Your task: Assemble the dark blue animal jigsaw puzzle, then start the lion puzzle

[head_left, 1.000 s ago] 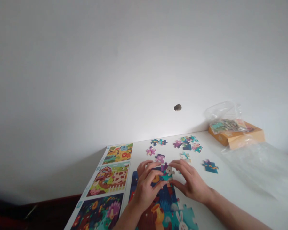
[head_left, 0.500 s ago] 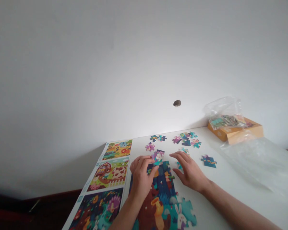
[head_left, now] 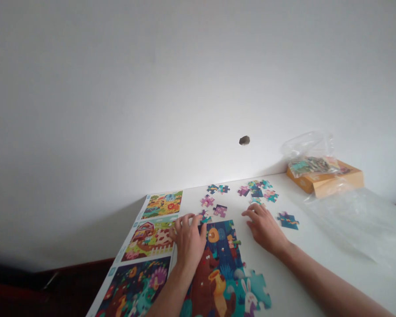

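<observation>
The left grip (head_left: 188, 242) is held flat and spread, palm down, over the upper left part of a partly assembled jigsaw puzzle (head_left: 218, 268), which is laid out at the near edge of a white tabletop (head_left: 237, 198). A small teal and purple puzzle piece (head_left: 204, 217) is found at its fingertips, just above the puzzle's top edge. The fingers appear to touch that piece, but whether it is actually held cannot be told.

The right grip (head_left: 264, 229) is loosely curled and has hold of nothing. Its fingertips are lowered toward the tabletop, just to the right of the puzzle, and a loose piece (head_left: 255, 200) is seen just beyond them. A separate teal cluster of joined pieces (head_left: 288, 221) is placed further right.

Other loose pieces (head_left: 220, 211) are scattered in front of the far edge of the tabletop. Three printed picture sheets (head_left: 150, 239) are lined up along the left edge. An orange cardboard box (head_left: 323, 185) is placed at the far right corner, with a clear plastic bag (head_left: 308, 160) of pieces lying on it. A clear plastic sheet (head_left: 353, 224) is spread along the right edge.
</observation>
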Demonstrator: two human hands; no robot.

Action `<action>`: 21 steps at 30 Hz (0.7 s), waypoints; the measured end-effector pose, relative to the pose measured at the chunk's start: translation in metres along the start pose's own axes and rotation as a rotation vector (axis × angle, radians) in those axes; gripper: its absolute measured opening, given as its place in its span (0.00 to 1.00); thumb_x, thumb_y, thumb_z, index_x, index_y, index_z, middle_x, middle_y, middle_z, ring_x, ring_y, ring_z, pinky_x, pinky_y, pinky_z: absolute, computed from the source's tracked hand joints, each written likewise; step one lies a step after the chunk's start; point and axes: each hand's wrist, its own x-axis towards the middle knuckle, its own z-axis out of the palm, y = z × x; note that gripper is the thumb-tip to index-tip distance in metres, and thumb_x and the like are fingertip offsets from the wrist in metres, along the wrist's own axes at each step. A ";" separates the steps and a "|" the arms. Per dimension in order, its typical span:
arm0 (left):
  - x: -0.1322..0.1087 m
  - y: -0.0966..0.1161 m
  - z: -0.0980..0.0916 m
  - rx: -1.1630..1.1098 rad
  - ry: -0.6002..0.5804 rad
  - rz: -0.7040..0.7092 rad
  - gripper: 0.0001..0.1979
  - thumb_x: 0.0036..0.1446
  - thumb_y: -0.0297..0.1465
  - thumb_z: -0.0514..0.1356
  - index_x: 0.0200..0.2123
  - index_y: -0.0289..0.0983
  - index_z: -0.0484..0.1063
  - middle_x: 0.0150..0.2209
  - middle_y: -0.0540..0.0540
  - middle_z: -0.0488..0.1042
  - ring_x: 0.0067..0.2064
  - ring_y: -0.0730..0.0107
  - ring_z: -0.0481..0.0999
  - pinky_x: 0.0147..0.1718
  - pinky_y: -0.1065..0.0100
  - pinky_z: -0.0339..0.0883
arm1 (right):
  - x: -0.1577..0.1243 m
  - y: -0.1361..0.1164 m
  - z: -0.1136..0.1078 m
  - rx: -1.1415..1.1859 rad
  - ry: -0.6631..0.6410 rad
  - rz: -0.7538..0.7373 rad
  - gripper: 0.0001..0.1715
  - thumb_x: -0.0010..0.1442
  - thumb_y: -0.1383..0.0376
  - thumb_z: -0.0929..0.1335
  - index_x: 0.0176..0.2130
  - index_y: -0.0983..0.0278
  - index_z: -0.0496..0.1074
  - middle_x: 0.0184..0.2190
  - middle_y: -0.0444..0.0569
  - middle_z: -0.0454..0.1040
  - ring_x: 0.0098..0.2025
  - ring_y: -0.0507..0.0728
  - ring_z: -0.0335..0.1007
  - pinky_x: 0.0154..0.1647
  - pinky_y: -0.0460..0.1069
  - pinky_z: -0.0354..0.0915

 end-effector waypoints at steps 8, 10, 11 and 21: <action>-0.004 -0.001 0.008 -0.071 -0.097 0.123 0.10 0.62 0.31 0.58 0.43 0.43 0.78 0.49 0.42 0.77 0.54 0.45 0.70 0.58 0.34 0.46 | -0.003 -0.017 -0.002 0.096 -0.066 -0.147 0.14 0.61 0.70 0.65 0.46 0.60 0.73 0.45 0.52 0.72 0.47 0.60 0.66 0.50 0.56 0.64; -0.005 -0.004 0.011 -0.075 -0.113 0.122 0.12 0.62 0.33 0.57 0.46 0.43 0.77 0.53 0.42 0.75 0.57 0.43 0.67 0.58 0.34 0.47 | -0.002 -0.016 -0.003 0.051 -0.069 -0.094 0.13 0.62 0.69 0.65 0.45 0.60 0.74 0.44 0.52 0.73 0.47 0.60 0.67 0.49 0.55 0.64; -0.005 -0.004 0.011 -0.095 -0.130 0.146 0.13 0.62 0.34 0.57 0.49 0.43 0.76 0.56 0.42 0.73 0.60 0.42 0.65 0.59 0.35 0.49 | -0.002 -0.015 -0.004 0.007 -0.058 -0.036 0.12 0.63 0.69 0.64 0.45 0.60 0.74 0.43 0.52 0.73 0.46 0.61 0.67 0.48 0.55 0.64; -0.011 0.002 0.006 -0.215 -0.478 0.472 0.27 0.66 0.48 0.51 0.66 0.53 0.57 0.69 0.46 0.55 0.68 0.42 0.53 0.61 0.34 0.49 | 0.008 0.021 -0.014 -0.221 -0.026 0.371 0.16 0.63 0.57 0.68 0.48 0.60 0.74 0.47 0.56 0.71 0.50 0.66 0.67 0.46 0.56 0.63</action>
